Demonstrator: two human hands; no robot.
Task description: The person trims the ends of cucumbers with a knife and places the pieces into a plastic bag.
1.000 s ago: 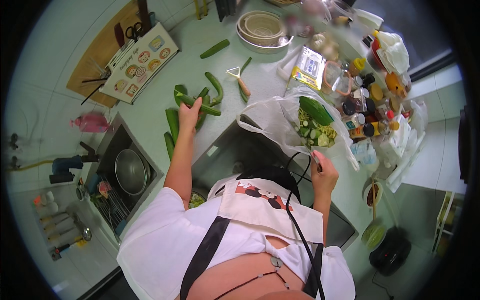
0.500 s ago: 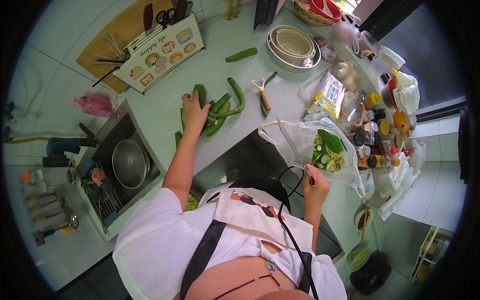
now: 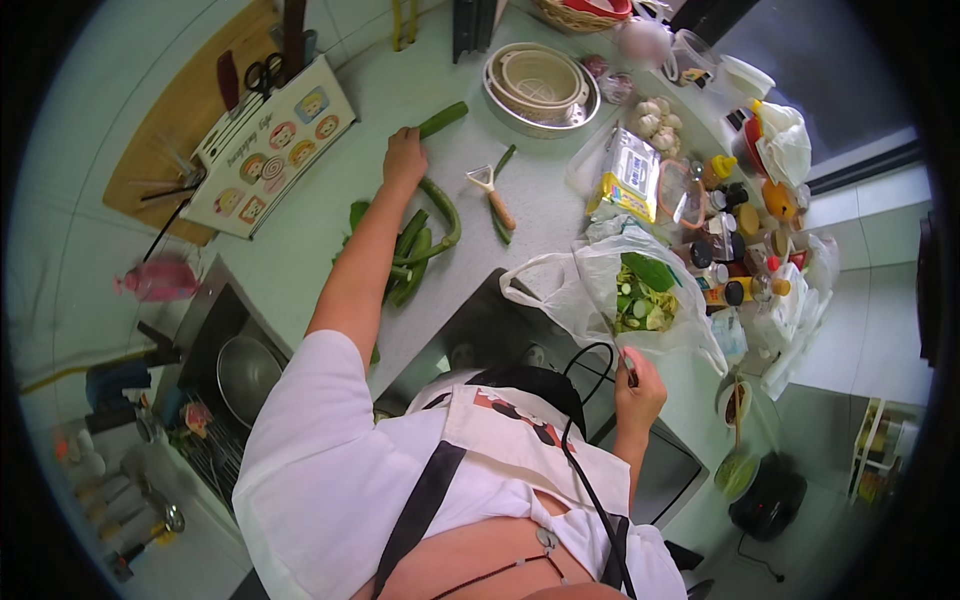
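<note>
My left hand (image 3: 405, 158) reaches far over the counter, its fingers closed round the near end of a green cucumber-like vegetable (image 3: 444, 119). Beneath and beside that forearm lie several more long green vegetables (image 3: 412, 265), one of them strongly curved. In my right hand (image 3: 640, 385) is a knife (image 3: 630, 372), gripped by its handle. Its blade slants up along the edge of a white plastic bag (image 3: 552, 300). Inside the bag are green peels and cut pieces (image 3: 645, 300). A wooden-handled peeler (image 3: 493, 198) rests by a thin green vegetable (image 3: 504, 160).
At the left stand a decorated knife block (image 3: 272, 150) and a sink (image 3: 215, 300) with a metal bowl (image 3: 248, 378). Nested strainers (image 3: 543, 85) sit at the back. A wipes pack (image 3: 628, 175) and several jars (image 3: 715, 240) crowd the right. A cable (image 3: 590, 470) hangs before me.
My left hand has left the pile of vegetables and moved farther away to the single vegetable at the back. The right hand still holds the knife beside the bag. The whole view has shifted.
</note>
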